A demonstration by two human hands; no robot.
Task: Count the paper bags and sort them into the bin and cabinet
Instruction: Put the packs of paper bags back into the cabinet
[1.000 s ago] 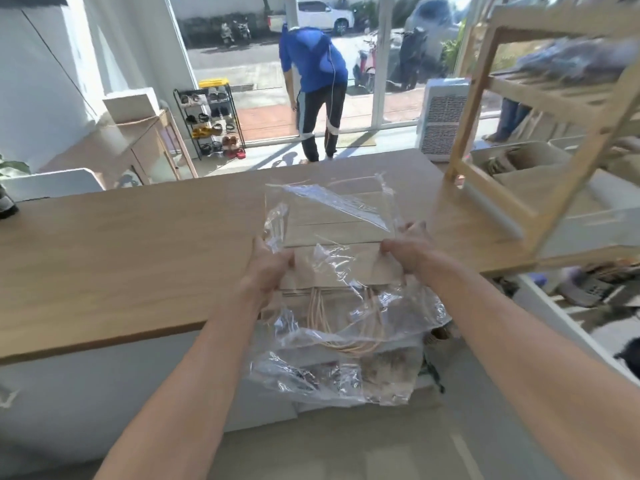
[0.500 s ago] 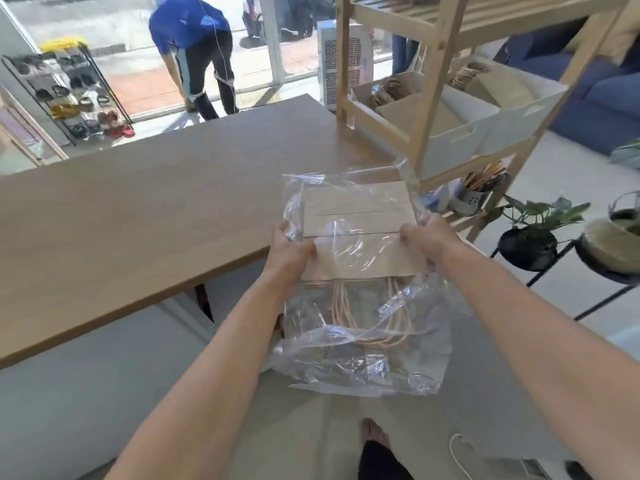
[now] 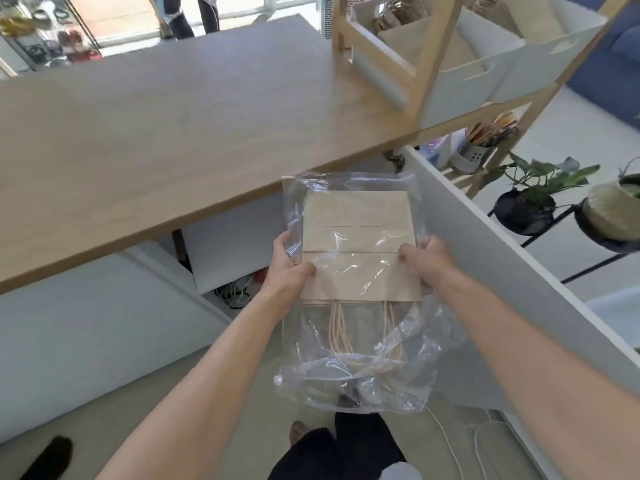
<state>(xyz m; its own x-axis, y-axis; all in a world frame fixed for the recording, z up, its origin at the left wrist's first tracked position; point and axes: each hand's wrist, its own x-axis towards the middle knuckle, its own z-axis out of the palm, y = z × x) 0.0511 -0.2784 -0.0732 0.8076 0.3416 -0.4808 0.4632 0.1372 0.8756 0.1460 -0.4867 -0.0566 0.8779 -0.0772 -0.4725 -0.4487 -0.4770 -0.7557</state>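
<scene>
A flat stack of beige paper bags [image 3: 358, 244] with string handles sits inside a loose clear plastic wrapper [image 3: 349, 375]. I hold it in front of me, just below the wooden table's front edge. My left hand [image 3: 289, 268] grips the stack's left side through the plastic, and my right hand [image 3: 424, 261] grips its right side. Two white bins [image 3: 460, 81] with more paper bags stand on a wooden shelf unit [image 3: 420, 60] at the upper right.
The long wooden table [image 3: 180, 119] fills the upper left. A white panel [image 3: 491, 258] runs down the right side. Potted plants [image 3: 533, 199] stand at the far right. A person's legs [image 3: 187, 15] are beyond the table. Cables lie on the floor under the table.
My view has turned right and downward. The wrapped stack has come back off the tabletop and now hangs lower, in front of the table's edge, still in both hands.
</scene>
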